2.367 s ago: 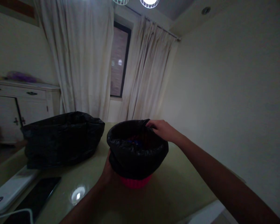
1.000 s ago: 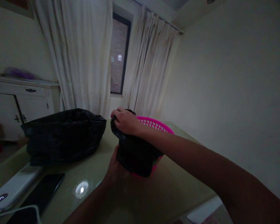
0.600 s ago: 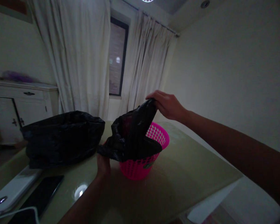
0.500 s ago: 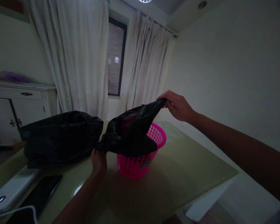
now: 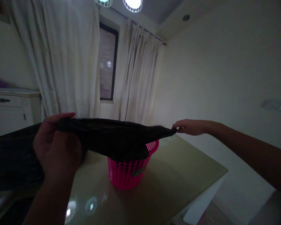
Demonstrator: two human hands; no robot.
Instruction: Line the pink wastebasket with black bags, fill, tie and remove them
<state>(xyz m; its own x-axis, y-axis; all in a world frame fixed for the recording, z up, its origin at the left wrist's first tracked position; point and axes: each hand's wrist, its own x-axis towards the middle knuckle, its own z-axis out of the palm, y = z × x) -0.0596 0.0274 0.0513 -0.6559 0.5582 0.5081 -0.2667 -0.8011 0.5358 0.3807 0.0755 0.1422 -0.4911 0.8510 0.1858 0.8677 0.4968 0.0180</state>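
A black plastic bag (image 5: 121,137) is stretched sideways between my two hands. My left hand (image 5: 57,143) grips its left edge, close to the camera. At the far right end, my right hand (image 5: 189,127) pinches the opposite edge between thumb and fingers. Below the bag stands a pink perforated plastic basket (image 5: 127,175), upright on the table. The bag's lower part hangs over the basket's mouth and hides most of its rim; how far it reaches inside I cannot tell. A greenish label shows on the basket's front.
On the left of the glossy table (image 5: 178,168) lies another black bag (image 5: 16,159), partly behind my left arm. A dark flat object sits at the lower left. Beyond are a white cabinet (image 5: 11,109), pale curtains (image 5: 67,68) and a wall on the right.
My hands have moved farther apart, pulling the bag's mouth taut and wide. The left hand rose and went left; the right hand is lower. The camera view has shifted too.
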